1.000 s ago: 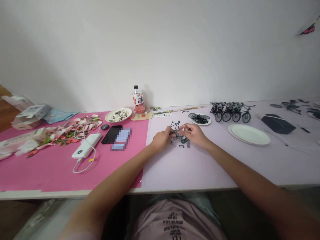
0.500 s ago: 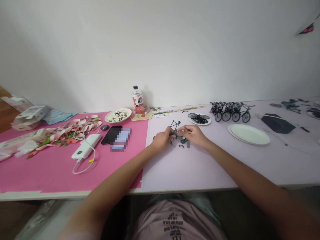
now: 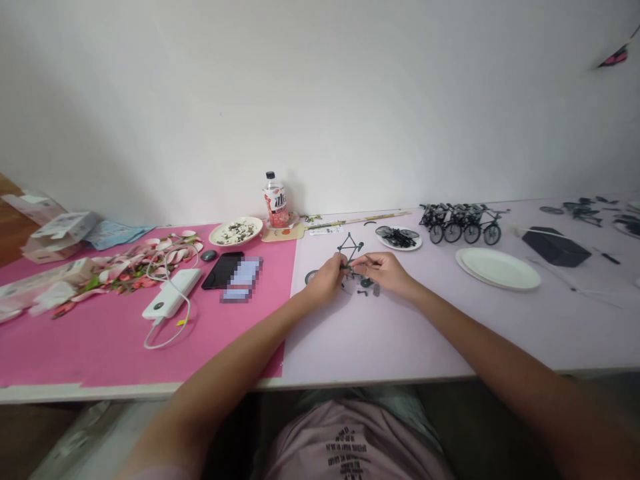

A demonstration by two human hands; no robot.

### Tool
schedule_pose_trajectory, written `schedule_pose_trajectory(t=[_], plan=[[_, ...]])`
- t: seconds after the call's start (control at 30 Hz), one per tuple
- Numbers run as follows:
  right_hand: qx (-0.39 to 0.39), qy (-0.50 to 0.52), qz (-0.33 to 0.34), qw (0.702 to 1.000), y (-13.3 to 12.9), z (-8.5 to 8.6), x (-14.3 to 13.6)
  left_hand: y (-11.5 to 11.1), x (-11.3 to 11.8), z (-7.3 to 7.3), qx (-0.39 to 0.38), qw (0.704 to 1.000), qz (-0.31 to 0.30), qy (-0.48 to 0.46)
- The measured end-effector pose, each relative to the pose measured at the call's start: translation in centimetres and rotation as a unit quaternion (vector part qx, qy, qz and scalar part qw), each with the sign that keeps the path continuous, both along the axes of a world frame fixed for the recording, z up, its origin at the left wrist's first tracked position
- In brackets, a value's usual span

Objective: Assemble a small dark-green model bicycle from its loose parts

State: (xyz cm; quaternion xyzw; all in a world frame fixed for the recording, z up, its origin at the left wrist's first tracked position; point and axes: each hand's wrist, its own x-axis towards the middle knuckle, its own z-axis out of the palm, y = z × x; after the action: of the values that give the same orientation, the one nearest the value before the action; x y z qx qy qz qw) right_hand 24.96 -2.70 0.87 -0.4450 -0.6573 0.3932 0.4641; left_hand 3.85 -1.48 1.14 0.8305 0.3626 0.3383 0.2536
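Note:
Between my two hands is a dark model bicycle frame [image 3: 351, 246], its thin tubes rising above my fingertips. My left hand [image 3: 327, 279] is closed on the lower part of this frame. From the other side my right hand [image 3: 383, 269] pinches at the same spot, its fingertips touching or nearly touching the left ones; whatever small piece it holds is hidden. A small dark wheel [image 3: 311, 276] lies by the left hand, partly covered. Small loose dark parts [image 3: 367, 285] lie on the table just below the hands.
Behind on the right stand several assembled model bicycles [image 3: 460, 223]. A plate of black parts [image 3: 411, 247] lies nearer, with white plates [image 3: 500, 270] and a black block [image 3: 555, 247] farther right. Leftward are a drink bottle [image 3: 277, 203], phone [image 3: 220, 271], power bank [image 3: 173, 293] and pink petals [image 3: 140, 267].
The bicycle frame has tipped, so its tubes now show higher and more to the left. My right fingertips have moved slightly left, closer to my left hand.

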Motion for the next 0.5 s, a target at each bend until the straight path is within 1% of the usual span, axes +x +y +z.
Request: schedule_pose_trajectory(t=[0.13, 0.27, 0.37, 0.5], plan=[[0.005, -0.002, 0.011, 1.000, -0.1, -0.2, 0.0, -0.8, 0.1, 0.3, -0.020, 1.000, -0.014, 0.003], [0.010, -0.008, 0.018, 1.000, -0.4, 0.3, -0.2, -1.1, 0.1, 0.6, -0.037, 0.999, -0.011, 0.008], [0.019, -0.013, 0.034, 0.999, -0.6, 0.8, -0.3, -0.9, 0.0, 0.4, -0.023, 1.000, 0.006, 0.014], [0.004, -0.018, 0.056, 0.998, -1.1, 1.3, -0.5, -0.6, 0.0, 0.1, 0.004, 0.999, 0.010, 0.032]])
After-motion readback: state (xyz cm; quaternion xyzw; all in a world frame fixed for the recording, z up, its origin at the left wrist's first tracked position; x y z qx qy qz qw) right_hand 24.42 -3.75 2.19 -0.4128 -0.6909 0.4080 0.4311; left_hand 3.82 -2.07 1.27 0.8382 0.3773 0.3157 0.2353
